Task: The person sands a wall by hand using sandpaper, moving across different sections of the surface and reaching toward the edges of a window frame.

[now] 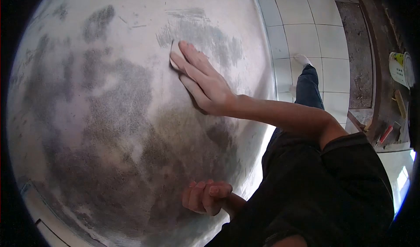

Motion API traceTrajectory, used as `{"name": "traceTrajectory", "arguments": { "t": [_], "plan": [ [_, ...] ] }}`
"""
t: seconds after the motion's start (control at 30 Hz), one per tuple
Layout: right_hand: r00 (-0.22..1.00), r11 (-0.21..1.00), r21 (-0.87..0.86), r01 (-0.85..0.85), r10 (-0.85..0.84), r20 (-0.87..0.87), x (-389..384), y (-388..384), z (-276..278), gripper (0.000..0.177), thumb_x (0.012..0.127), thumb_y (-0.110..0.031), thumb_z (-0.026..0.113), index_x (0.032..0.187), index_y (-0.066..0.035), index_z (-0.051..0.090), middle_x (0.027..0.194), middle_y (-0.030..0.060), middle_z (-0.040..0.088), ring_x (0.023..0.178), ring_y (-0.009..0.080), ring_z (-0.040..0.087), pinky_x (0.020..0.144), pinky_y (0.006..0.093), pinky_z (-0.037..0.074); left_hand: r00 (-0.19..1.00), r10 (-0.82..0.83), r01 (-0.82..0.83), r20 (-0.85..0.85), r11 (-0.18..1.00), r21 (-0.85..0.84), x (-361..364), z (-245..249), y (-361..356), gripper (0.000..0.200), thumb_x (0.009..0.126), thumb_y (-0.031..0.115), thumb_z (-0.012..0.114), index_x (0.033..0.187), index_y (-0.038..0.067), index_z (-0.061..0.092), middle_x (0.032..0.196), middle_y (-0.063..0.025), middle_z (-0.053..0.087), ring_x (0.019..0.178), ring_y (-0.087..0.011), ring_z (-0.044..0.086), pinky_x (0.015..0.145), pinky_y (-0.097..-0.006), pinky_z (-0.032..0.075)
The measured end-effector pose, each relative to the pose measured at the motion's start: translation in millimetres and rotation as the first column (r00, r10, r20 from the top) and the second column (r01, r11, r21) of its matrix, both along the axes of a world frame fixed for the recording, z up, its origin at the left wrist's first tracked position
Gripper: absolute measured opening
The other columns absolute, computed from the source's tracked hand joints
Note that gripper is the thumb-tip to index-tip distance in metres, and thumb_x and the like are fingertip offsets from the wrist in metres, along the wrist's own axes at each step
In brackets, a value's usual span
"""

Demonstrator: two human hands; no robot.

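Note:
A large pale surface (pixel 131 41) with dark grey, scuffed patches fills most of the view. My right hand (pixel 205 80) lies palm down on it, near a streaky grey patch (pixel 197 30). Under its fingers, a thin sheet that looks like sandpaper (pixel 175 59) is pressed to the surface; just its edge shows, the rest being covered by the hand. Lower down, close to my body, my left hand (pixel 208 197) is curled into a loose fist above a dark area of the same surface. I see nothing in that fist.
White floor tiles (pixel 302 10) run along the right of the surface, where my foot (pixel 302 59) stands. Beyond is a brown wooden structure (pixel 383 41) holding a white tub (pixel 399 69), a red-handled tool (pixel 386 134) and a yellowish strip-like item (pixel 400 102).

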State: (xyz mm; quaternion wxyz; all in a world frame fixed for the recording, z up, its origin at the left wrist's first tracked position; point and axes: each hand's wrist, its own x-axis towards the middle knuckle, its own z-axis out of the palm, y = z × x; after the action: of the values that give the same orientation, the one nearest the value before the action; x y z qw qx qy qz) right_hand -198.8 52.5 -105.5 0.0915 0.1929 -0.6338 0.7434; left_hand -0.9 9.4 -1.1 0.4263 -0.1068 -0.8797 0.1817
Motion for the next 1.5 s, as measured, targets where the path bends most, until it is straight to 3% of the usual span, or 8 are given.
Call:
{"name": "traceTrajectory", "arguments": {
  "t": [0.23,0.43,0.6,0.73,0.97,1.17,1.33,1.5],
  "plan": [
    [0.889,0.999,0.014,-0.034,0.036,-0.456,31.4,-10.1,-14.1,0.051,0.102,-0.015,0.04,0.152,-0.013,0.031,0.16,0.0215,0.012,0.149,0.0323,0.014,0.121,0.0462,0.01,0.998,0.054,-0.054,0.017,0.998,-0.009,4.7,-2.3,-0.4,0.021,0.094,0.019,0.043,0.077,0.01,0.051,0.078,-0.0051,0.055,0.073,-0.0198,0.056,0.064,-0.0342,0.051],
    [0.999,0.999,-0.034,0.011,-0.009,0.046,3.2,-6.5,8.2,0.049,0.101,-0.019,0.045,0.15,-0.016,0.037,0.159,0.0195,0.016,0.148,0.0334,0.018,0.121,0.0462,0.01,0.999,0.022,-0.022,-0.029,1.0,0.0,-6.6,-2.2,4.0,0.02,0.093,0.018,0.043,0.077,0.01,0.05,0.077,-0.0049,0.054,0.072,-0.0198,0.055,0.063,-0.0334,0.05],
    [0.921,0.999,-0.016,-0.049,0.039,-0.387,26.1,-15.7,-15.4,0.049,0.102,-0.022,0.046,0.15,-0.017,0.036,0.16,0.0185,0.016,0.147,0.0358,0.018,0.12,0.0485,0.014,0.998,0.057,-0.056,0.033,0.998,-0.027,10.3,-2.5,-4.4,0.021,0.093,0.019,0.042,0.075,0.01,0.05,0.078,-0.0054,0.054,0.072,-0.0203,0.056,0.062,-0.0335,0.05],
    [1.0,0.999,-0.033,-0.008,0.008,0.016,-6.0,0.3,1.1,0.048,0.103,-0.02,0.04,0.151,-0.016,0.034,0.16,0.0203,0.012,0.148,0.0362,0.014,0.119,0.0548,0.011,0.998,0.052,-0.053,-0.031,0.998,-0.039,-2.4,-2.7,1.0,0.021,0.092,0.019,0.042,0.075,0.009,0.05,0.076,-0.0059,0.054,0.071,-0.0206,0.055,0.061,-0.0343,0.049],
    [0.912,0.999,0.02,-0.042,0.047,-0.408,43.1,-18.5,-20.0,0.051,0.104,-0.021,0.036,0.153,-0.017,0.028,0.16,0.0203,0.015,0.148,0.0356,0.015,0.12,0.0512,0.006,0.999,0.002,-0.003,-0.049,1.0,-0.03,-3.9,-3.3,-2.1,0.023,0.091,0.018,0.044,0.071,0.009,0.05,0.075,-0.0068,0.054,0.068,-0.0213,0.055,0.06,-0.035,0.049],
    [0.995,0.993,0.07,-0.095,0.093,0.033,6.3,-1.3,20.4,0.053,0.102,-0.021,0.043,0.151,-0.012,0.028,0.158,0.0253,0.015,0.145,0.039,0.022,0.119,0.0553,0.013,0.996,0.055,-0.055,-0.066,0.998,0.002,-0.6,-7.2,-0.1,0.024,0.091,0.018,0.044,0.07,0.009,0.051,0.076,-0.0071,0.055,0.069,-0.022,0.055,0.061,-0.0346,0.05],
    [0.906,1.0,-0.011,0.0,-0.005,-0.423,36.0,-13.4,-6.9,0.052,0.1,-0.015,0.043,0.151,-0.011,0.033,0.159,0.0223,0.015,0.147,0.0355,0.018,0.119,0.052,0.015,1.0,0.03,-0.03,-0.001,0.999,-0.04,-0.7,-1.9,-1.8,0.025,0.092,0.018,0.043,0.07,0.009,0.05,0.075,-0.0069,0.055,0.068,-0.0217,0.055,0.06,-0.0342,0.05],
    [0.999,0.998,0.049,-0.042,0.043,-0.027,1.4,3.5,-1.4,0.051,0.1,-0.014,0.043,0.15,-0.01,0.034,0.159,0.0234,0.011,0.148,0.0354,0.017,0.119,0.0533,0.012,0.999,0.032,-0.034,-0.037,0.999,-0.036,-5.1,-3.1,0.6,0.025,0.092,0.017,0.043,0.07,0.009,0.05,0.075,-0.0072,0.055,0.068,-0.0211,0.055,0.059,-0.0346,0.05]
  ]
}}
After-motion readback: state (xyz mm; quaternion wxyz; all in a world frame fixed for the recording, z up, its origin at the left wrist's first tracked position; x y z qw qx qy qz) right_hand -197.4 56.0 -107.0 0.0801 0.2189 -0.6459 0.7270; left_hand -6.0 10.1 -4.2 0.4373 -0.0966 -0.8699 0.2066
